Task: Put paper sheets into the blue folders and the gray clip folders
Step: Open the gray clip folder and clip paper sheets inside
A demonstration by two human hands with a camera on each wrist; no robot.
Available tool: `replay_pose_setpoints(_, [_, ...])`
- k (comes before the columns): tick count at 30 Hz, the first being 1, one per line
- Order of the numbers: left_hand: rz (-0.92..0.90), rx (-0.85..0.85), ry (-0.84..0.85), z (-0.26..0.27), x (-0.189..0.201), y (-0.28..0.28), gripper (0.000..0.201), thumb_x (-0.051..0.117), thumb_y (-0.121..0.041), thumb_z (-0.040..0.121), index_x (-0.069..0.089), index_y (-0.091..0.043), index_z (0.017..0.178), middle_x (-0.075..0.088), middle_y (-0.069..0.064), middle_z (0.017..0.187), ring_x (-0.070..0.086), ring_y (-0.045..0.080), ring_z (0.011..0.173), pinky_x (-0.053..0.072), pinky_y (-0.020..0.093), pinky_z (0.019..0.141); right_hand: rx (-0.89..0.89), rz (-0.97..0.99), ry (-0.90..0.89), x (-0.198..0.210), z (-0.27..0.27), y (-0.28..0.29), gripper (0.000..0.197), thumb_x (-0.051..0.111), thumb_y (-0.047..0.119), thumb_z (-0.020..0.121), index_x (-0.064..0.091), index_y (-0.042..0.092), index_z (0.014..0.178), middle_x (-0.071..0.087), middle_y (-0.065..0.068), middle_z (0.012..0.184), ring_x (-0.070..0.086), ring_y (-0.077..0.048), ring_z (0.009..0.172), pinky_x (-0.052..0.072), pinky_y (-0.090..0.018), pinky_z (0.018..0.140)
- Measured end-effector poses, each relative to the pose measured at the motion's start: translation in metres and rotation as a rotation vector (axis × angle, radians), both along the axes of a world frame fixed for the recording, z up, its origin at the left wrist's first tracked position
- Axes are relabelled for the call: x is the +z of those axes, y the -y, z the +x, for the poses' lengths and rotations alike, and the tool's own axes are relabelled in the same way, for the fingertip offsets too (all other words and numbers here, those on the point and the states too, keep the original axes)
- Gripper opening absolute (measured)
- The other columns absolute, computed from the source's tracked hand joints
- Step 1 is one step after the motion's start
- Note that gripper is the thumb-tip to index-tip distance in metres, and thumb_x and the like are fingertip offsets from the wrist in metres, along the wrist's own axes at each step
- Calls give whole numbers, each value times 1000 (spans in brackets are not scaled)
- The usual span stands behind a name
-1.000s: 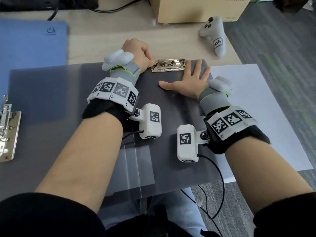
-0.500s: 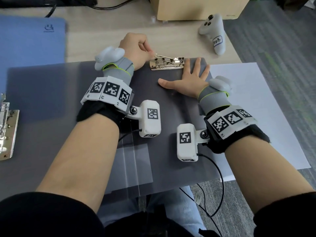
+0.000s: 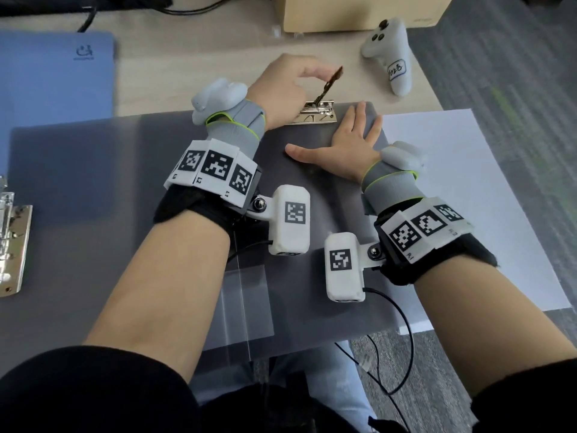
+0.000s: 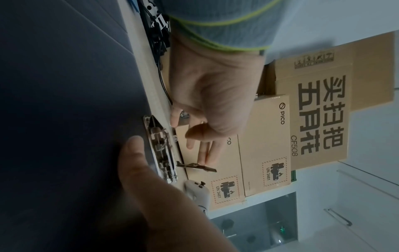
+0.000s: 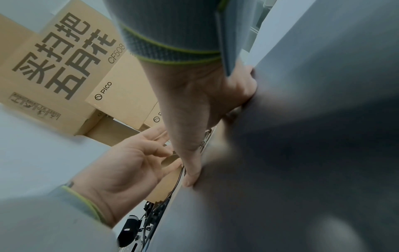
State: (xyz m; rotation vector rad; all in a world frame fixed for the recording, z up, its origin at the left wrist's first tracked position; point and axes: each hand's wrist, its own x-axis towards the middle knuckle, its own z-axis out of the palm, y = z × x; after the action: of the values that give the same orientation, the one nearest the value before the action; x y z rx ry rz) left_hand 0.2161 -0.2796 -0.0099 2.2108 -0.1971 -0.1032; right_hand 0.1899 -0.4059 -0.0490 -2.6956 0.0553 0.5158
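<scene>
A gray clip folder (image 3: 93, 182) lies open across the table. Its metal clip (image 3: 315, 115) sits at the far edge, with the clip lever (image 3: 331, 84) standing up at a slant. My left hand (image 3: 312, 73) hovers over the clip with straight fingers; in the left wrist view its fingertips (image 4: 207, 160) touch the raised lever (image 4: 196, 166), and the thumb is off it. My right hand (image 3: 352, 132) lies flat, fingers spread, pressing on the folder just right of the clip. A white paper sheet (image 3: 468, 198) lies partly under the folder's right side. A blue folder (image 3: 53, 76) is at far left.
A second metal clip (image 3: 12, 242) shows at the left edge. A white controller (image 3: 390, 57) lies at the far right of the table beside a cardboard box (image 3: 359, 10). Black cables run along the far edge. The table's right edge drops to carpet.
The clip lever has swung from flat to standing up. My left hand went from a fist at the clip to straight fingers and rose. The right hand stayed flat on the folder.
</scene>
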Motion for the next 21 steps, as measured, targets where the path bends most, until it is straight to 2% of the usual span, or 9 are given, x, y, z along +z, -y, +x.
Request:
replay_pose_setpoints(3, [69,-26,-47,1,-2,3,74,28,21,72,57,-19,127,55,-5,135,41,4,130,21,-13,79,6,-2,-20,0,0,1,138,56,83,60,-14,4,148,-20,-5,158,-30,-33,141,-5,-56,117])
replay_pose_setpoints(5, [108,-43,-79,0,-5,8,71,31,19,75,55,-20,129,52,-5,138,39,7,133,25,-9,84,20,-8,-18,1,-1,1,137,56,82,60,-15,4,148,-21,-7,158,-30,-33,141,-7,-55,117])
replay_pose_setpoints(8, [146,-57,-134,-1,-9,17,61,34,13,81,53,-16,131,51,-1,139,42,12,133,30,15,108,29,0,-11,4,-2,2,135,58,79,63,-14,3,148,-20,-10,158,-30,-33,141,-10,-53,117])
replay_pose_setpoints(10, [188,-78,-160,-3,-9,22,56,34,10,84,54,-16,130,52,1,138,45,17,131,33,29,111,35,14,6,7,-5,2,135,60,78,62,-12,2,148,-17,-11,158,-28,-33,142,-12,-52,117])
replay_pose_setpoints(12, [220,-91,-176,-3,-6,24,55,33,8,86,52,-15,132,52,2,138,45,18,130,34,27,109,53,14,24,10,-8,3,133,62,75,64,-10,1,149,-16,-13,158,-26,-31,143,-15,-51,116])
replay_pose_setpoints(16, [230,-81,-164,-7,-2,25,59,31,9,87,43,-17,138,45,-3,145,39,10,135,25,11,102,25,27,13,19,-13,6,130,66,69,66,-9,4,149,-15,-7,159,-22,-31,144,-12,-51,115])
replay_pose_setpoints(17, [241,-79,-152,-8,-2,26,61,30,9,86,41,-20,139,43,-5,146,35,10,138,21,16,109,28,40,18,19,-13,7,128,66,68,67,-9,4,149,-14,-7,159,-22,-31,145,-12,-50,115])
replay_pose_setpoints(19, [285,-63,-131,-12,-3,24,66,30,6,84,38,-28,140,39,-9,149,22,11,145,14,36,119,20,84,29,18,-12,9,122,66,66,69,-2,5,150,-9,-5,160,-18,-29,146,-9,-50,115])
replay_pose_setpoints(21, [325,-49,-112,-18,-2,24,70,32,5,82,35,-33,140,31,-7,154,8,11,148,8,46,120,-18,167,69,16,-12,16,108,65,68,66,22,9,146,6,-2,160,-5,-28,148,0,-56,116])
